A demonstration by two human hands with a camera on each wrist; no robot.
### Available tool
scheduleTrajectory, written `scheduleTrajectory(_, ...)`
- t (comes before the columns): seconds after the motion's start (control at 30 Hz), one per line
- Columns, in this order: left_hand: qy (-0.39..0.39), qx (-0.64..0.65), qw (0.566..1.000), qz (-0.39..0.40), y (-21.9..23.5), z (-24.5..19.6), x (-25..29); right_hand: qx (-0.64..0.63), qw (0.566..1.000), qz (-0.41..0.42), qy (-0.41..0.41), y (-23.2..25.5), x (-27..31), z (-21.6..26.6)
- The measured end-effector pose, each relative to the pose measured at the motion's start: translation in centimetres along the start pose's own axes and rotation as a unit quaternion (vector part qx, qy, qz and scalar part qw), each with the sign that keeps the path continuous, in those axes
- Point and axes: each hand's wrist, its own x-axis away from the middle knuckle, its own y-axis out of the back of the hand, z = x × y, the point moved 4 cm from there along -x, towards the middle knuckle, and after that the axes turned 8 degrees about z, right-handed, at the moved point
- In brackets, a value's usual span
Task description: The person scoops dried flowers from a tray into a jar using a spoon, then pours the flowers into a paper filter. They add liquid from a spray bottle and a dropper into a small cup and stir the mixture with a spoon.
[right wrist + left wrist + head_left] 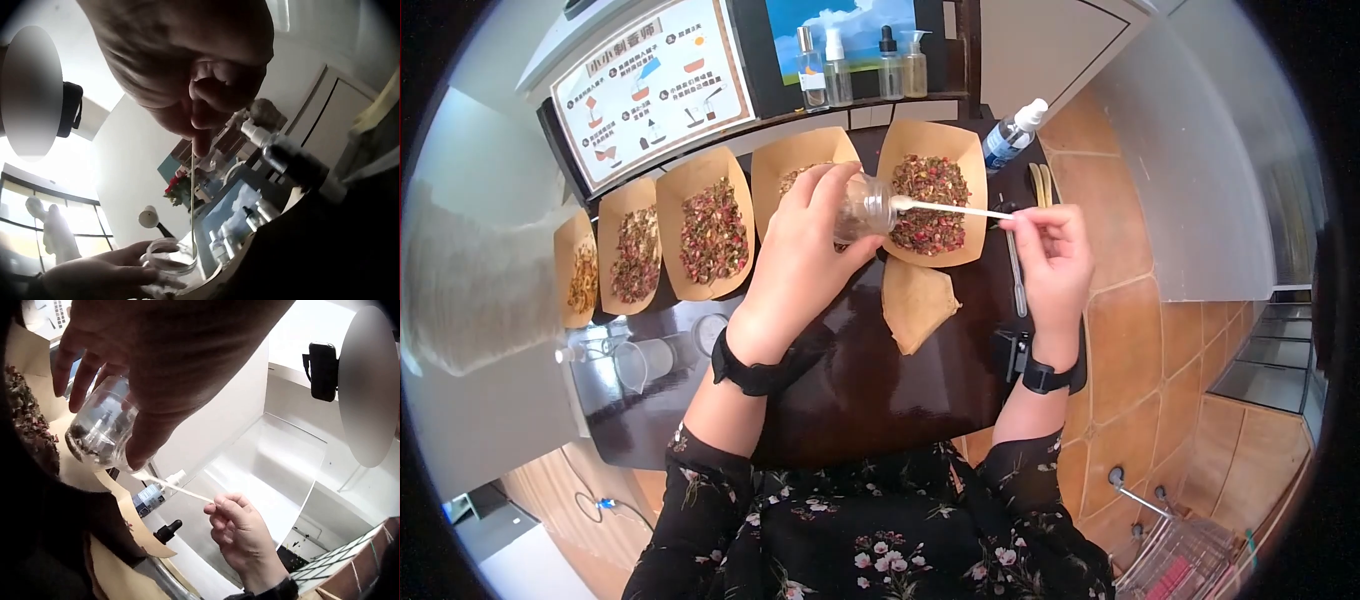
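Observation:
My left hand point(800, 230) grips a clear jar point(862, 210), tipped on its side with its mouth facing right. Some dark dried bits lie inside the jar point(94, 440), as the left wrist view shows. Between thumb and fingers, my right hand point(1055, 255) pinches a slim white stick point(960, 209) by its right end. The stick's wider, pale tip is right at the jar's mouth. Beneath them stands a kraft paper tray point(972, 165) of dried petals and herbs point(930, 225). A tan paper pouch point(918, 305) lies on the table just in front of that tray.
More kraft trays point(740, 180) of dried flowers run leftward. A labelled spray bottle point(1008, 138) stands behind right, near a plastic dropper point(1017, 275). Clear cups point(645, 362) sit on the dark table point(840, 400) at left. Several bottles point(890, 70) and an instruction board point(650, 90) stand behind.

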Motion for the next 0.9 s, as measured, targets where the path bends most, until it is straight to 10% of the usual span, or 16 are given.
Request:
scheduleTrajectory(0.33, 0.008, -0.005, 1.0, -0.001, -0.4, 0.5, 0.0, 0.151, 0.988, -0.027, -0.037, 1.7, -0.3, -1.3)
scheduleTrajectory(0.5, 0.006, -0.002, 1.0, 0.0, -0.3, 0.5, -0.1, 0.031, 0.982, 0.028, -0.183, 0.6, -0.5, -2.5)
scheduleTrajectory(0.9, 0.011, -0.001, 1.0, -0.002, -0.2, 0.7, 0.0, -0.049, 0.984, -0.007, -0.171, 2.0, -0.7, -2.6)
